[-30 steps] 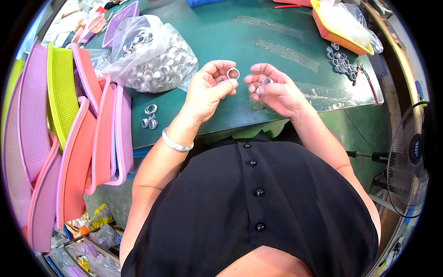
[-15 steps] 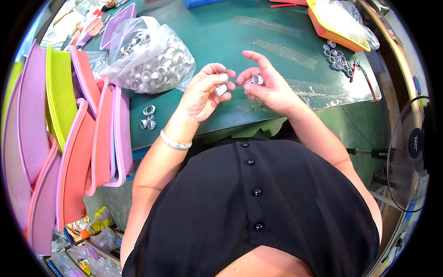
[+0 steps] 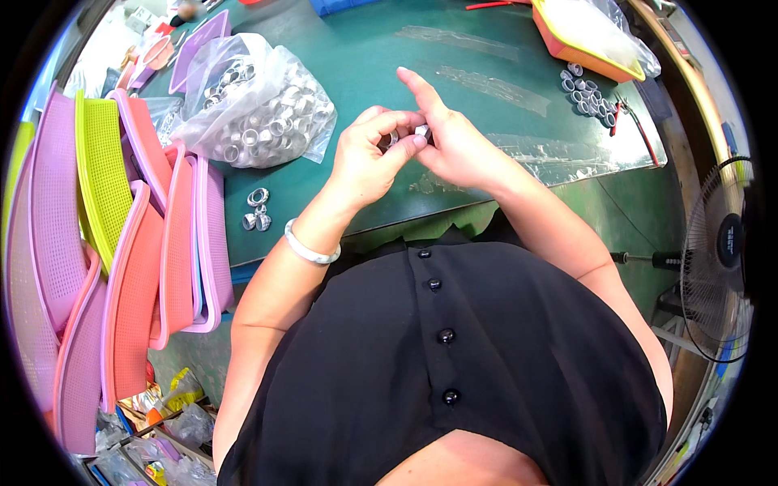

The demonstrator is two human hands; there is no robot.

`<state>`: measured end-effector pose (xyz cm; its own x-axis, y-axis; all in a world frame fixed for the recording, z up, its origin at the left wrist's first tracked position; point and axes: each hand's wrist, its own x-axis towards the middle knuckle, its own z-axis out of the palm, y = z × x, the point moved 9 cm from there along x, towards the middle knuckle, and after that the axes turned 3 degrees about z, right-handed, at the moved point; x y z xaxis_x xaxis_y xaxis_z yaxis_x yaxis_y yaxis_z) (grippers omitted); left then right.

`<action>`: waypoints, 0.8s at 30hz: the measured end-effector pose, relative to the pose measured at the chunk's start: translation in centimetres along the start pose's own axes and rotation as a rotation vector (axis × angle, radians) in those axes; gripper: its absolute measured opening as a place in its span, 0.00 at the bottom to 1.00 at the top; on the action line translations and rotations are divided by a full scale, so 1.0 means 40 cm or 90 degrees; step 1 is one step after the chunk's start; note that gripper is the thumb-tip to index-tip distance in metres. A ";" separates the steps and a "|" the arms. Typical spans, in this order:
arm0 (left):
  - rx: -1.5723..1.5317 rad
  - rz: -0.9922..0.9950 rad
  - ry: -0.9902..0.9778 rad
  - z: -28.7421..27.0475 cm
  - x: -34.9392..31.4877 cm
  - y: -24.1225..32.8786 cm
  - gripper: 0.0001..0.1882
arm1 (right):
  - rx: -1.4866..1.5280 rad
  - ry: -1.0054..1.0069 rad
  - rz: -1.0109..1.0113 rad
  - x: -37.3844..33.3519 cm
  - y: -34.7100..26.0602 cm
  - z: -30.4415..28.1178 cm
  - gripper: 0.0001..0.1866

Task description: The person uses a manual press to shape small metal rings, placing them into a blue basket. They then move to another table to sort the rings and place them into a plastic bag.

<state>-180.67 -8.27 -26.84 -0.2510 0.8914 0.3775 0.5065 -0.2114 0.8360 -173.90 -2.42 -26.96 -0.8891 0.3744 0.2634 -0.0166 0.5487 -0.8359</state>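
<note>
My two hands meet above the near edge of the green table (image 3: 373, 61). My left hand (image 3: 362, 162) is closed, its thumb and fingers pinching a small silver ring (image 3: 422, 130) against the fingers of my right hand. Within the curl of my left fingers sits another silver ring (image 3: 392, 138). My right hand (image 3: 458, 150) is bent round the first ring, with its index finger stretched out; part of its grip is hidden. To the left, a clear plastic bag (image 3: 275, 55) full of silver rings stands open. Three loose rings (image 3: 258, 197) lie nearer me.
Stacked purple, green and coral plastic baskets (image 3: 134, 300) crowd the left side. At the far right are a yellow-rimmed tray (image 3: 587, 55) holding clear plastic, several grey rings (image 3: 590, 99) and red-handled pliers (image 3: 643, 136). A black fan (image 3: 717, 251) stands right of the table.
My hands have come together from slightly apart. The ring held in my right hand now lies between both hands, gripped by my left fingertips too.
</note>
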 end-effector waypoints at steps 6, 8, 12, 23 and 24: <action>-0.606 -0.281 0.029 0.029 -0.020 -0.122 0.11 | 0.154 0.048 0.072 -0.008 0.024 -0.022 0.36; -0.667 -0.268 0.040 0.030 -0.020 -0.130 0.11 | 0.156 0.057 0.084 -0.012 0.023 -0.028 0.31; -0.703 -0.252 0.030 0.035 -0.022 -0.117 0.11 | 0.199 0.078 0.032 -0.015 0.025 -0.030 0.20; -0.708 -0.238 0.024 0.028 -0.029 -0.096 0.15 | 0.216 0.140 -0.022 -0.025 0.014 -0.046 0.11; -0.717 -0.237 0.017 0.030 -0.028 -0.095 0.16 | 0.220 0.136 -0.022 -0.024 0.014 -0.046 0.10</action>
<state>-181.30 -7.99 -30.91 -0.2531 0.9668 0.0345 -0.6096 -0.1871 0.7703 -172.21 -1.11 -26.81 -0.7710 0.5264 0.3583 -0.2304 0.2940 -0.9276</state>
